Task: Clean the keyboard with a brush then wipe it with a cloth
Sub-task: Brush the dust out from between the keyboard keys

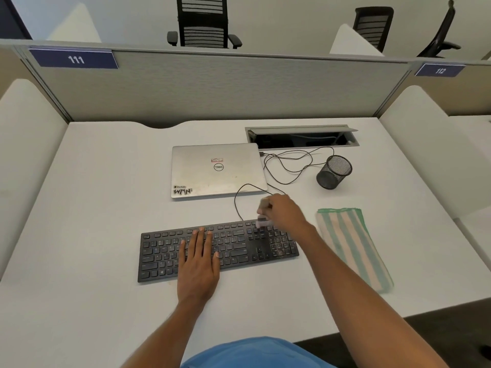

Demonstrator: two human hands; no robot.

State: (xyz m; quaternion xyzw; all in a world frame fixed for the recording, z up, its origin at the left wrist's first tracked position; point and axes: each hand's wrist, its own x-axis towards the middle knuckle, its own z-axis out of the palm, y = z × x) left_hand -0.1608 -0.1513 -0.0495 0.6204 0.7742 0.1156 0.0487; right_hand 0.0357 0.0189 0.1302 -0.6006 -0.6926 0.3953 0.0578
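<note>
A black keyboard (239, 248) lies across the middle of the white desk (93, 208). My left hand (198, 264) rests flat on its left-centre keys with straight fingers. My right hand (285, 211) grips a small brush (263, 216), blurred by motion, whose bristles touch the keyboard's upper right keys. Some dirt specks show on the number pad at the right. A folded green and peach striped cloth (353, 245) lies on the desk to the right of the keyboard, apart from both hands.
A shut silver laptop (216, 171) sits behind the keyboard, with black cables (289, 166) looping to an open cable tray (303, 136). A black mesh pen cup (333, 172) stands at the back right. Grey partitions enclose the desk.
</note>
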